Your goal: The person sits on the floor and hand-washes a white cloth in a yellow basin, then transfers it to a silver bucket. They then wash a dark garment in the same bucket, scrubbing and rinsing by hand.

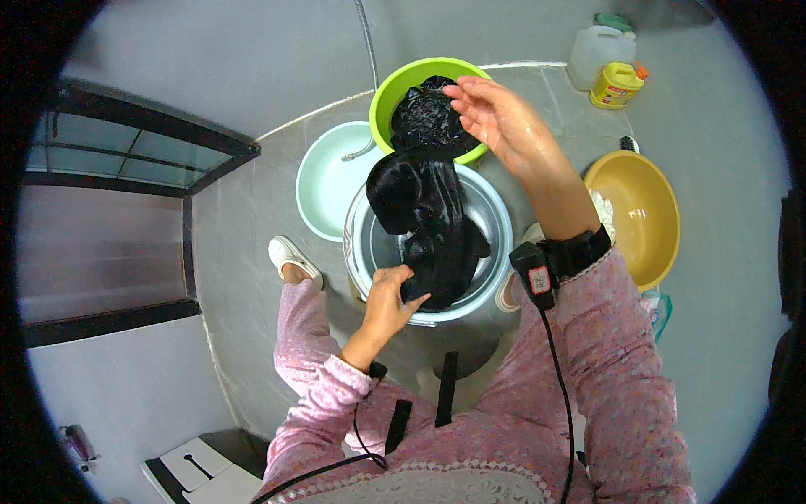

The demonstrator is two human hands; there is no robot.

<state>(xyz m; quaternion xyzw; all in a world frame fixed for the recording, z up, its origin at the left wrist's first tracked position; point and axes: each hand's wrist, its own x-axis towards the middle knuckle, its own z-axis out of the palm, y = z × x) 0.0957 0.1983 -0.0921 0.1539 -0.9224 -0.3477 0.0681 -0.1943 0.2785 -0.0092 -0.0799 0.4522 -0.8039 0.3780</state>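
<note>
A wet black cloth (434,233) is draped from the green basin down into a light blue basin (505,220) in front of me. My left hand (390,302) grips the cloth's near edge between thumb and fingers, at the blue basin's near left side. Raised over the right side of the green basin (381,120), my right hand (494,120) has its fingers loosely curled and holds nothing. More black fabric (428,116) lies in water inside the green basin.
A pale mint basin (305,183) with a hose end (352,155) stands left. On the right are a yellow basin (670,220), a scrub brush (628,144), a yellow bottle (616,86) and a translucent jug (598,53). A black-framed door (189,246) is far left.
</note>
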